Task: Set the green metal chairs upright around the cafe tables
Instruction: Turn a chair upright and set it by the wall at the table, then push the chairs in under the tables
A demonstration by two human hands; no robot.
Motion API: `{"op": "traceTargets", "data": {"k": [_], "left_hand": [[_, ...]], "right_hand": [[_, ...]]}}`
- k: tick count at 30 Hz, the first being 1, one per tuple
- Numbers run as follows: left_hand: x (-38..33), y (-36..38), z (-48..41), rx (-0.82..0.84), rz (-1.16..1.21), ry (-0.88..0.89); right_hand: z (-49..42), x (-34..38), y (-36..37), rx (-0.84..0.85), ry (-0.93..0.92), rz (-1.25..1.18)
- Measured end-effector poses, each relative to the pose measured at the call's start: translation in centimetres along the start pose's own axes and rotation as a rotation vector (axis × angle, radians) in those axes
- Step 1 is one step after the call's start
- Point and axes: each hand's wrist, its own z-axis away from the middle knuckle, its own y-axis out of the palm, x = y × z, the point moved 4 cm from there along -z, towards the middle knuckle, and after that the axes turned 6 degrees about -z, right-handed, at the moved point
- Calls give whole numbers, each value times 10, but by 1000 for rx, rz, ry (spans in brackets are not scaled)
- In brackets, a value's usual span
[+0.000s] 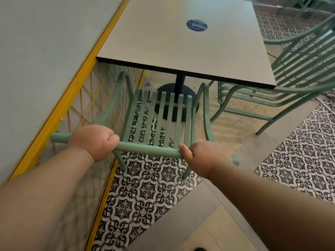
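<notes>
At the near edge of the pale square cafe table [181, 42], a mint-green slatted metal armchair [164, 113] appears to stand on its legs on the black-and-white patterned floor tiles [145, 189]. Its seat front reaches just under the tabletop, toward the black pedestal base [176, 104]. The left hand [94, 142] is curled round the chair's round top rail [148, 150] near its left end. The right hand [204, 156] wraps the same rail near its right end, so both have a full grip on it. The chair sits close beside the yellow-framed string lattice [87, 98] on the left.

A second green metal armchair [299, 69] stands upright at the table's right side, its seat partly beneath the top. For this table the job looks nearly finished: two chairs are up and in place. The held one probably needs only a nudge square to the edge and a release. More green chair frames [308, 4] show at the far upper right, too blurred to tell whether they stand or lie. How much remains elsewhere cannot be told.
</notes>
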Motion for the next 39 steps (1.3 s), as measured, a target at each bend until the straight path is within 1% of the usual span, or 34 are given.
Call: {"op": "traceTargets", "data": {"k": [4,9,15,18,23,25,26,27,28,30,31,33,37,39], "left_hand": [[8,-1,-8,9,-1,-13],[8,1,-10,10,-9,-10],[11,4,-10,61,29,-35],[8,4,-8,84,-23,-50],[-2,-9,-7,196,-171,-94],[-10,-17,-4,294,-187,-123],[-13,-22,0,337,-184,-149],[-15,-28,4,363,-195,-165],[-18,-33,8,362,-206,-166],[-33,-45,14,254,-141,-69],[-42,-52,17,180,-37,1],[-69,-72,22,81,165,154],[-142,-121,25,23,314,393],[-184,-147,26,2,307,526]], "right_hand": [[-8,8,4,2,-10,-52],[-7,9,2,-5,-3,-59],[-5,12,-2,-4,-4,-48],[-4,11,-3,4,-25,-63],[-3,12,-7,-22,-77,-79],[1,9,-12,27,-106,-138],[8,7,-18,64,-103,-204],[15,2,-26,71,-87,-299],[26,-5,-36,41,-56,-393],[57,-30,-59,-101,40,-456],[70,-46,-66,-160,91,-439],[104,-81,-75,-225,221,-422],[170,-134,-80,-309,437,-395],[201,-152,-81,-364,533,-404]]}}
